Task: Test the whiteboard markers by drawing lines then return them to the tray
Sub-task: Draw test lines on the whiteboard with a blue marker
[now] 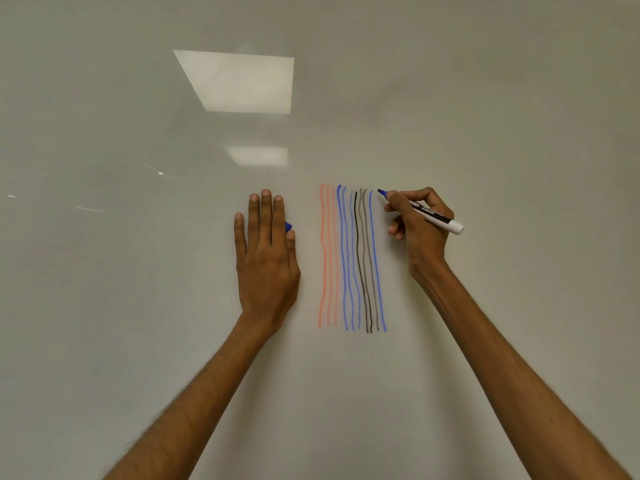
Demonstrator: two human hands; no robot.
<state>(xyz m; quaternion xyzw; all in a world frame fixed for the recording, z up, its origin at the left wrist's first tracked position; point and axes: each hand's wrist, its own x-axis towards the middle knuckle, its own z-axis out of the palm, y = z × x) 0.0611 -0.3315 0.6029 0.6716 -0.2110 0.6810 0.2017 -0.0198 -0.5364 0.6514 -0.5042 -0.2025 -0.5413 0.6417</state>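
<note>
A whiteboard (138, 306) fills the view. My right hand (417, 230) grips a blue whiteboard marker (431, 213), white-bodied with a black label, its tip touching the board just right of the drawn lines. Several vertical lines (351, 258) stand on the board: red at the left, then blue, black and grey, then one more blue. My left hand (265, 258) lies flat against the board left of the lines, fingers straight, and it pins a blue marker cap (288, 226) under the thumb side. The tray is not in view.
Reflections of ceiling lights (239, 83) show on the glossy board above the hands. Bare board surface stretches to the right of the lines and below them.
</note>
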